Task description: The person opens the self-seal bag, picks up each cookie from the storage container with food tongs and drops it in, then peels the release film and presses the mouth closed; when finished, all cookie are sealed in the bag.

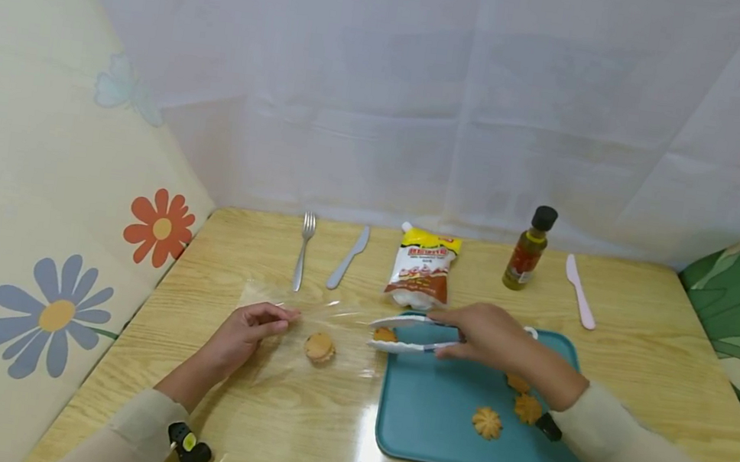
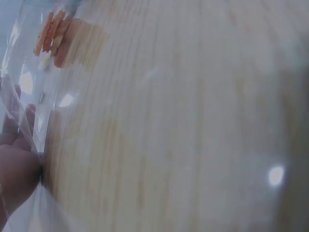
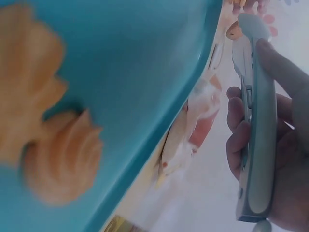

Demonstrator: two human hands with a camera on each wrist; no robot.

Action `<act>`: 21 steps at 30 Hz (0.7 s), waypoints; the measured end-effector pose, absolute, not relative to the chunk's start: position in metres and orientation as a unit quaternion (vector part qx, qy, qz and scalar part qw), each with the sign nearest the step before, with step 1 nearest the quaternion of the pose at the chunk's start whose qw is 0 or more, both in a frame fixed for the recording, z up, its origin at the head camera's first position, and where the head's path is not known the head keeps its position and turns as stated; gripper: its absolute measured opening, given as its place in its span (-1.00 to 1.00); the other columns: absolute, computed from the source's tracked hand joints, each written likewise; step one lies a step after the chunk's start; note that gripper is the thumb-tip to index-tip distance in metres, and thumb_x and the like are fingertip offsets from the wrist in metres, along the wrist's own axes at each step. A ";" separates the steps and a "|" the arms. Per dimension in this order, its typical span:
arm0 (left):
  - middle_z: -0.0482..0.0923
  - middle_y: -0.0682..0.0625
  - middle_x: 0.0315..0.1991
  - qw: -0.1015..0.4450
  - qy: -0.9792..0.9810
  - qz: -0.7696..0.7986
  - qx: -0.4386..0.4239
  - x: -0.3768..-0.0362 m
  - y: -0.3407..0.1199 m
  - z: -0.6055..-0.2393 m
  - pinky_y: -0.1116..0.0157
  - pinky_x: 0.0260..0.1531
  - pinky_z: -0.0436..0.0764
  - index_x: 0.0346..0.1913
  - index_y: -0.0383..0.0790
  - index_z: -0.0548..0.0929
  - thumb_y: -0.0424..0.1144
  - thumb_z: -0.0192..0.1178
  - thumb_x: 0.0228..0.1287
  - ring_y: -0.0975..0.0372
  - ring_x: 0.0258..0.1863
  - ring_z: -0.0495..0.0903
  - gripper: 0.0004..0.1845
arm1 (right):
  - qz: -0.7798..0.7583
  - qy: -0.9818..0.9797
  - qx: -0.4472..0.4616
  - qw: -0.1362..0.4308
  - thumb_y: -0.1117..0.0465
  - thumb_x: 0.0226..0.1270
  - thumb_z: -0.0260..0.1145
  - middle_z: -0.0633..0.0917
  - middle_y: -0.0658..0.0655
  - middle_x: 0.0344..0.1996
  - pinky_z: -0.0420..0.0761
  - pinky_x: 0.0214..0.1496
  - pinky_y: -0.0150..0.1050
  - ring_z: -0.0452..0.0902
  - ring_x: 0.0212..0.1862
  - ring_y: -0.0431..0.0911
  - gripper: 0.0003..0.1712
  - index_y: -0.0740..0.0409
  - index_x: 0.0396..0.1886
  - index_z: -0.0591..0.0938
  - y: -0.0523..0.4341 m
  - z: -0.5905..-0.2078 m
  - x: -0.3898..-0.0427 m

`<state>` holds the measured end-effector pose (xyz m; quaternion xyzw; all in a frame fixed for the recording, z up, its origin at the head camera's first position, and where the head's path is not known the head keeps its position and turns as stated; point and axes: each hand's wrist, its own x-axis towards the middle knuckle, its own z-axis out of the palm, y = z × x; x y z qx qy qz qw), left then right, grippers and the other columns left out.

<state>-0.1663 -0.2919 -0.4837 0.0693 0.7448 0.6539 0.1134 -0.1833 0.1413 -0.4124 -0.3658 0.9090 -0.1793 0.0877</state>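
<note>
My right hand (image 1: pixel 482 336) grips white tongs (image 1: pixel 407 333) whose tips hold a small orange cookie (image 1: pixel 386 335) over the left edge of a teal tray (image 1: pixel 443 425). The right wrist view shows the fingers curled round the tongs (image 3: pixel 256 130). Several flower-shaped cookies (image 1: pixel 487 422) lie on the tray. A clear plastic sheet (image 1: pixel 302 331) is spread on the wooden table with one round cookie (image 1: pixel 319 348) on it. My left hand (image 1: pixel 254 325) pinches the sheet's left edge, seen close in the left wrist view (image 2: pixel 19 159).
At the table's back lie a metal fork (image 1: pixel 303 250), a metal knife (image 1: pixel 348 258), a sauce pouch (image 1: pixel 422 268), a small dark-capped bottle (image 1: pixel 529 251) and a pale pink plastic knife (image 1: pixel 580 291). Cloth walls surround the table.
</note>
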 end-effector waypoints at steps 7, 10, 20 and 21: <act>0.75 0.09 0.08 0.112 0.744 0.655 0.070 -0.167 -0.292 -0.485 0.48 0.10 0.56 0.06 -0.62 0.59 -0.32 0.24 0.49 0.44 0.13 0.63 -0.67 | -0.165 0.904 -0.385 0.084 -0.11 0.31 0.50 0.63 -0.15 -0.49 0.43 -0.45 -0.34 0.40 -0.52 -0.32 -0.31 0.00 0.38 0.61 0.116 -0.417 -0.189; 0.75 0.09 0.08 0.111 0.744 0.655 0.068 -0.167 -0.292 -0.485 0.48 0.10 0.56 0.06 -0.62 0.59 -0.33 0.24 0.49 0.44 0.13 0.63 -0.66 | -0.157 0.901 -0.396 0.075 -0.12 0.31 0.49 0.66 -0.12 -0.48 0.46 -0.42 -0.30 0.40 -0.52 -0.32 -0.31 0.01 0.38 0.61 0.107 -0.418 -0.190; 0.75 0.16 0.05 0.110 0.745 0.655 0.063 -0.168 -0.291 -0.485 0.48 0.09 0.56 0.07 -0.65 0.57 -0.33 0.24 0.48 0.45 0.13 0.63 -0.65 | -0.144 0.900 -0.407 0.066 -0.15 0.32 0.47 0.80 0.05 -0.07 0.68 -0.14 -0.04 0.65 -0.31 -0.17 -0.30 0.03 0.37 0.61 0.087 -0.422 -0.193; 0.75 0.16 0.05 0.110 0.744 0.656 0.064 -0.168 -0.291 -0.485 0.48 0.09 0.56 0.07 -0.64 0.57 -0.33 0.24 0.48 0.46 0.13 0.63 -0.65 | -0.144 0.900 -0.406 0.068 -0.15 0.31 0.47 0.80 0.05 -0.05 0.68 -0.14 -0.04 0.65 -0.31 -0.16 -0.30 0.03 0.37 0.61 0.086 -0.423 -0.193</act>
